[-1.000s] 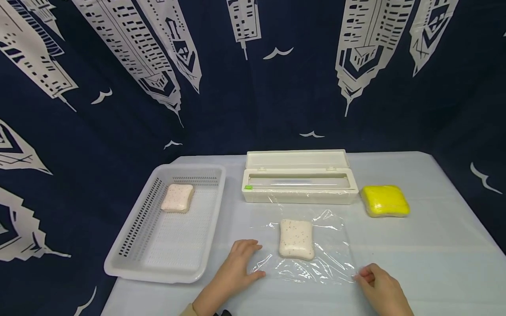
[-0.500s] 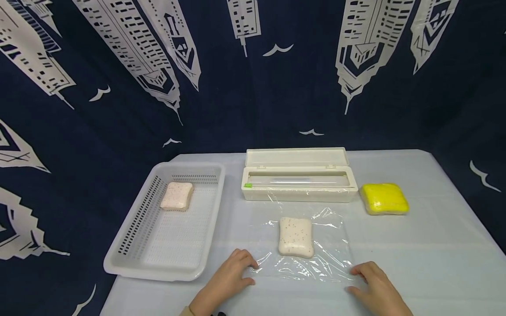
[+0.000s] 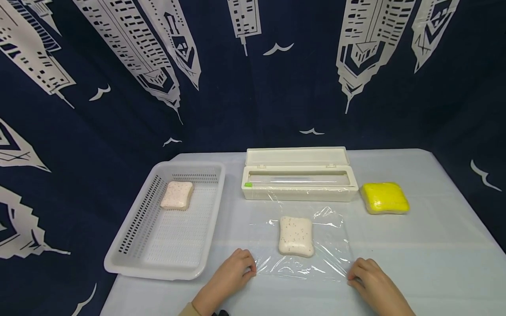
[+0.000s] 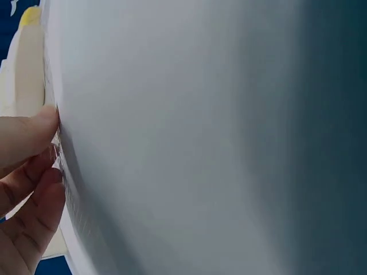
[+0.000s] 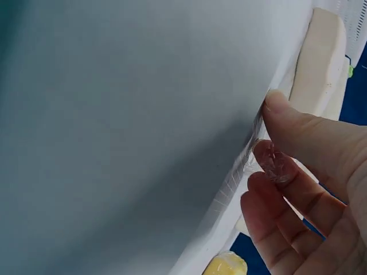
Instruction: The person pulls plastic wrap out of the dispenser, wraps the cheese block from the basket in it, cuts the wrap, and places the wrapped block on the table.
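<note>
Left hand (image 3: pixel 237 268), pinching clear film (image 3: pixel 330 262) at its near left corner. Right hand (image 3: pixel 370 281), pinching the near right corner. Speckled white block (image 3: pixel 296 237), flat on the film, between and just beyond both hands. Cream dispenser (image 3: pixel 300 194), opened, farther beyond the hands.

A dark blue cloth (image 3: pixel 253 101) hung behind the table (image 3: pixel 446 245) and along its left and right sides, printed with white upside-down buildings (image 3: pixel 245 17) and small white birds (image 3: pixel 278 48). The pale tabletop, rounded at its far right corner, bore soft shadows.
</note>
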`<state>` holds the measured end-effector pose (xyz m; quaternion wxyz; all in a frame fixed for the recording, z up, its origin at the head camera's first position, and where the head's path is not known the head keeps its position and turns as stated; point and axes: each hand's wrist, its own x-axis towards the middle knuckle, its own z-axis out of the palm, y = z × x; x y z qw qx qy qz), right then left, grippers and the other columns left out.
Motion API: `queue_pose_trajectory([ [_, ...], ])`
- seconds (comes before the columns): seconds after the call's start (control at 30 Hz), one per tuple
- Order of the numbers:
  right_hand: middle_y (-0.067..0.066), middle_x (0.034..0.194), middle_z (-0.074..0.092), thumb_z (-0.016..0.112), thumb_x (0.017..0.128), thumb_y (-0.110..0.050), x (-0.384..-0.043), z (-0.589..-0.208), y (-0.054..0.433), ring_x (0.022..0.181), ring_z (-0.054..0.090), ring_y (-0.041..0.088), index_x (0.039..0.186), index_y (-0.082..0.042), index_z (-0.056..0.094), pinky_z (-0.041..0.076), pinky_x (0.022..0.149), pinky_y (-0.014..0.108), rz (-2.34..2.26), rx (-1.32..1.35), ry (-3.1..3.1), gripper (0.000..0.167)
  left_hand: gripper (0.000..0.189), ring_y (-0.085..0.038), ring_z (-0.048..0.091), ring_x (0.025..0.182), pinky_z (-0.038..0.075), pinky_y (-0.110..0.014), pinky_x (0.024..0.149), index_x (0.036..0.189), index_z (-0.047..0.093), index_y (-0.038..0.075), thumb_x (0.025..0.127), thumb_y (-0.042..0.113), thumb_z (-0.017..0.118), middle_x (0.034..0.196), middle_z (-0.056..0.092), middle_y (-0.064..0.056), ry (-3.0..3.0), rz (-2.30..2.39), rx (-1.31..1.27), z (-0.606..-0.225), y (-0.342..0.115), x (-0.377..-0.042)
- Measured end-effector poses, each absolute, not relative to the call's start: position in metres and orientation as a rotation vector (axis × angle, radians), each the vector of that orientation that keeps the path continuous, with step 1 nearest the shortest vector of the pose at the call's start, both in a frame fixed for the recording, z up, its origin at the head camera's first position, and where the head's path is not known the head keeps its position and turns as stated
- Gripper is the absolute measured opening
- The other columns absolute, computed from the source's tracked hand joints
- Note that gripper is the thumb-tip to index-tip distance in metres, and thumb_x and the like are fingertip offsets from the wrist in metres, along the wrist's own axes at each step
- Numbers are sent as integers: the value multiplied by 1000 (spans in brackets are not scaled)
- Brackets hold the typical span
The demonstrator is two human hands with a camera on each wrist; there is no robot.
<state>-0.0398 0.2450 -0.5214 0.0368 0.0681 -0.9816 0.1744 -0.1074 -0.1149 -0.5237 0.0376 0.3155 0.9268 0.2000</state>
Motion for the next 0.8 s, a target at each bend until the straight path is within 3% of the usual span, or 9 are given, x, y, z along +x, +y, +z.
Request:
queue_pose_trajectory([
  [0.27, -17, 77, 46, 87, 65, -2, -41, -526, 246, 75, 42, 2, 70, -23, 58, 47, 65, 21, 521, 279, -2947, 36, 16, -1, 43, 82, 46, -15, 74, 81, 65, 18, 77, 20, 81, 90, 56, 12, 2777, 613, 905, -521, -115, -109],
  [0.43, -17, 77, 46, 87, 65, -2, -40, -528, 246, 75, 41, 2, 73, -23, 58, 47, 64, 21, 529, 291, -2933, 37, 13, -1, 41, 79, 43, -14, 70, 78, 65, 18, 81, 17, 77, 87, 56, 11, 2808, 594, 905, -523, -113, -111],
  [0.63, -18, 78, 46, 87, 65, -3, -40, -527, 248, 76, 43, 2, 74, -24, 58, 48, 66, 21, 552, 276, -2968, 37, 9, -4, 40, 77, 42, -15, 68, 88, 59, 15, 91, 16, 67, 81, 51, 9, 2879, 536, 989, -524, -108, -112],
  [0.8, -18, 75, 41, 87, 65, -1, -40, -531, 248, 74, 39, 1, 72, -24, 54, 44, 63, 20, 489, 340, -2898, 41, 8, -5, 43, 78, 43, -15, 69, 94, 56, 13, 93, 12, 64, 84, 49, 7, 2971, 540, 1107, -523, -104, -112],
])
